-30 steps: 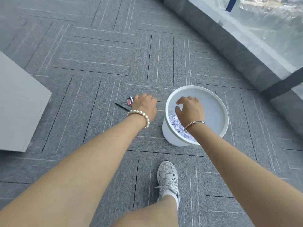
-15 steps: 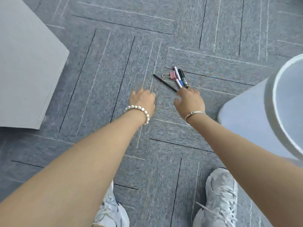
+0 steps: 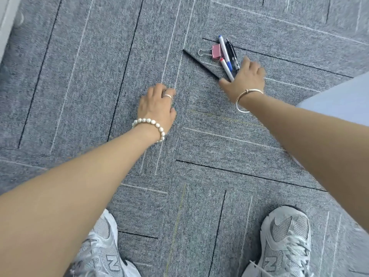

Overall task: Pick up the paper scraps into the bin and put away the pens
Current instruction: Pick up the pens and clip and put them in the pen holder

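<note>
since the earlier frame the right hand (image 3: pixel 246 79) has slid forward and now lies over the near ends of the pens, while the bin has slipped almost out of view, only a pale edge (image 3: pixel 339 100) showing to the right of the cluster. the pens sit together on the carpet floor (image 3: pixel 219 140): a white marker with blue cap (image 3: pixel 224 49), a black pen (image 3: pixel 232 54) just right of it, a shorter red-tipped marker (image 3: pixel 226 68) nearest the hand, and a thin black stick (image 3: pixel 199 62) angling off to the left. a pink binder clip (image 3: pixel 216 51) lies touching the white marker's left side. the right hand's fingers are spread and lightly bent over the pen ends with the thumb out beside the stick's tip; it seems to be gathering them into one bunch, but nothing is yet lifted, and i cannot tell if it pinches any. the left hand (image 3: pixel 156 105) rests relaxed and empty on the carpet, well left of the cluster, probably bracing the crouch. no paper scraps show on the floor, so that part looks done.
</note>
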`<state>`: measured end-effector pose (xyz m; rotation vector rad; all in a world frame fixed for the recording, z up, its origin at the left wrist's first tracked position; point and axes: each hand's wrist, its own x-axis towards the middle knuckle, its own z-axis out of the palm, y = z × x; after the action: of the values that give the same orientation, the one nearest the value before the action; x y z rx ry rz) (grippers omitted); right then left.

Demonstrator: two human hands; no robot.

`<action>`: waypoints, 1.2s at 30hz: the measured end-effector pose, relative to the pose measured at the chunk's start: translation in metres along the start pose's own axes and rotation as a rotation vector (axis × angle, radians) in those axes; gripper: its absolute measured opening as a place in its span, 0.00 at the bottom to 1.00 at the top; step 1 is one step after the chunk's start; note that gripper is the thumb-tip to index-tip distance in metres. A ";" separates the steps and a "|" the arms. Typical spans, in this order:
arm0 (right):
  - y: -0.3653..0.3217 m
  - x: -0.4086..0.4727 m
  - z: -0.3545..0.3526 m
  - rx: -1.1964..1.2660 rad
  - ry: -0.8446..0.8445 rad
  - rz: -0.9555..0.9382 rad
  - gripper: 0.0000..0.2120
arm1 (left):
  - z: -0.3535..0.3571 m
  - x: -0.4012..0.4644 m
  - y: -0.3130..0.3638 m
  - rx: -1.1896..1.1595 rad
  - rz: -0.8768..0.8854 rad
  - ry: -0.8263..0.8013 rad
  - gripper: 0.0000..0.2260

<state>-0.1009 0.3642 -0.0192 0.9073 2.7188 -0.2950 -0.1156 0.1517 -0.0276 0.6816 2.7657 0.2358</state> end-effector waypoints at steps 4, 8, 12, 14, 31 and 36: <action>-0.018 0.013 0.005 -0.034 -0.019 -0.008 0.44 | 0.004 -0.011 -0.001 -0.016 -0.001 -0.020 0.21; -0.030 0.023 0.002 -0.095 0.038 0.026 0.37 | 0.006 -0.013 -0.001 -0.038 -0.003 -0.030 0.22; -0.035 0.031 0.001 -0.148 0.015 -0.015 0.31 | 0.009 -0.012 -0.002 -0.036 -0.017 -0.029 0.22; -0.035 0.032 0.004 -0.109 -0.009 -0.038 0.26 | 0.010 -0.014 -0.003 -0.035 -0.002 -0.021 0.22; -0.064 0.019 -0.002 0.129 0.003 -0.303 0.24 | 0.027 -0.022 -0.004 -0.024 -0.020 -0.129 0.24; -0.097 0.033 0.002 0.144 -0.173 -0.236 0.23 | 0.023 -0.022 -0.003 -0.069 -0.015 -0.115 0.23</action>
<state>-0.1851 0.3055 -0.0207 0.5629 2.6684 -0.5933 -0.0905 0.1407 -0.0450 0.6357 2.6397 0.2785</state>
